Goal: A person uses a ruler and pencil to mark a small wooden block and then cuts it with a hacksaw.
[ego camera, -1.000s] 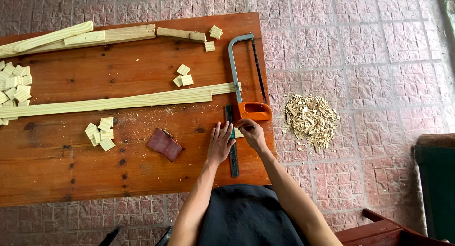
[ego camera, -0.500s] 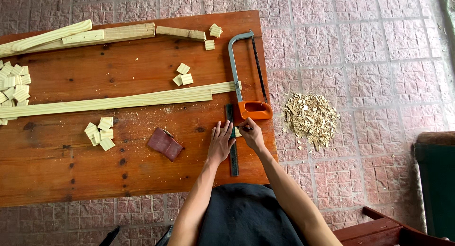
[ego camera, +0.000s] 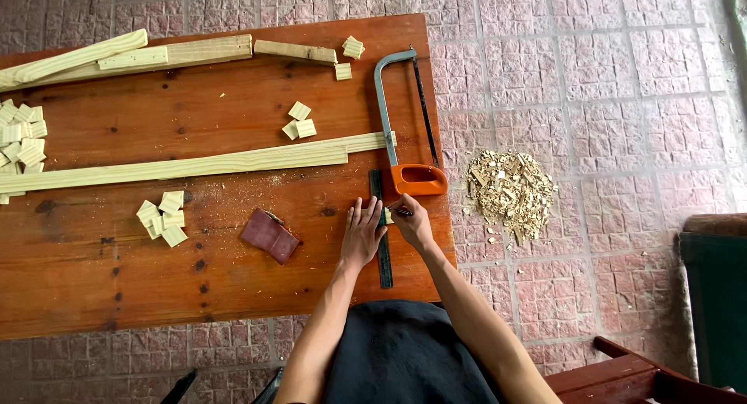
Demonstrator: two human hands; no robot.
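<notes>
My left hand (ego camera: 362, 234) lies flat with fingers spread on a dark ruler (ego camera: 381, 241) that runs lengthwise near the right end of the wooden table (ego camera: 156, 287). My right hand (ego camera: 412, 225) grips a pen (ego camera: 401, 212), its tip at a small pale wood block (ego camera: 387, 215) beside the ruler. A hacksaw (ego camera: 405, 124) with an orange handle rests just beyond my hands at the table's right edge.
Long pale wood strips (ego camera: 194, 164) cross the table's middle, and more strips (ego camera: 124, 55) lie along the far edge. Small cut blocks (ego camera: 162, 217) sit in piles, a further pile of blocks (ego camera: 19, 136) at far left. A brown sandpaper piece (ego camera: 269, 234) lies nearby. Wood shavings (ego camera: 510, 192) cover the paved floor.
My right hand has shifted slightly at the small block; my left hand stays on the ruler. The view moved a little.
</notes>
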